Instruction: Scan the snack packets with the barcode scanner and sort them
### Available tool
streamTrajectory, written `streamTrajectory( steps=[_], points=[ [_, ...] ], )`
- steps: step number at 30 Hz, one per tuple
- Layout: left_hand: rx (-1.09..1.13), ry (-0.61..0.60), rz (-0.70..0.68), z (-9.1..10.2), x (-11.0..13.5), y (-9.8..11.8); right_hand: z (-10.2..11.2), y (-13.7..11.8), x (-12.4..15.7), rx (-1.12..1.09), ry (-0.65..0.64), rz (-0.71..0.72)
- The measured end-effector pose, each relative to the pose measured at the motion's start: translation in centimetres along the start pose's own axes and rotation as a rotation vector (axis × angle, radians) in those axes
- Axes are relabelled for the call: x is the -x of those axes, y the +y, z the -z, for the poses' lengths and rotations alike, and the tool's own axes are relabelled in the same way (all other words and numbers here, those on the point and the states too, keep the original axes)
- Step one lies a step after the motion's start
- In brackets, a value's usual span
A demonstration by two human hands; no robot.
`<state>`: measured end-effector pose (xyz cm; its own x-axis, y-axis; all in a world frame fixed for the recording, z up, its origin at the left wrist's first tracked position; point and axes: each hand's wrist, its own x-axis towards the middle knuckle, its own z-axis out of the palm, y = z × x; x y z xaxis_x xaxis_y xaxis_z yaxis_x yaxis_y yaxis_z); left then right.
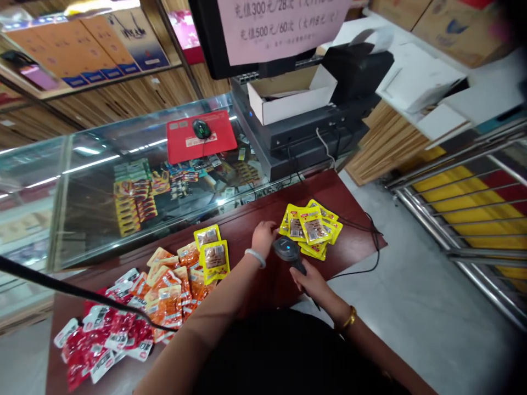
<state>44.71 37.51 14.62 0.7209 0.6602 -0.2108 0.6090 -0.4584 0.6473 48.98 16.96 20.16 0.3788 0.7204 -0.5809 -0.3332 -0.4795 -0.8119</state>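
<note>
My right hand (309, 282) is closed round the handle of a dark barcode scanner (287, 248), which has a small blue light on its head. My left hand (264, 237) is just left of the scanner head, fingers stretched toward a pile of yellow snack packets (315, 225). Its fingertips come close to the pile's left edge; whether they touch is unclear. Two more yellow packets (214, 260) lie left of my left forearm, partly over orange snack packets (167, 291). Farther left is a heap of red and white packets (109, 334).
The dark red tabletop (255, 299) adjoins a glass display counter (90, 203) with a red mouse pad (181, 145) and mouse (201, 129). Behind stand a cash drawer (304, 140), a white box (288, 112) and a monitor (214, 49). A black cable (376, 247) trails off the right end.
</note>
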Motion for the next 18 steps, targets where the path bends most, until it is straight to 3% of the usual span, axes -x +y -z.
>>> streamTrajectory(
  steps=[5,10,14,18],
  points=[
    [0.113,-0.163,0.164,-3.4,-3.1,2.9,2.1,1.3,0.8,-0.036,0.084,-0.004],
    [0.214,-0.185,0.234,-5.2,-3.7,3.1,2.6,1.8,1.0,-0.031,0.121,-0.02],
    [0.447,-0.149,0.334,-4.7,-2.3,0.9,2.0,1.7,0.9,-0.021,0.083,-0.01],
    [0.679,0.023,0.431,-1.8,1.3,-3.6,0.6,1.3,0.6,0.041,-0.027,-0.026]
  ],
)
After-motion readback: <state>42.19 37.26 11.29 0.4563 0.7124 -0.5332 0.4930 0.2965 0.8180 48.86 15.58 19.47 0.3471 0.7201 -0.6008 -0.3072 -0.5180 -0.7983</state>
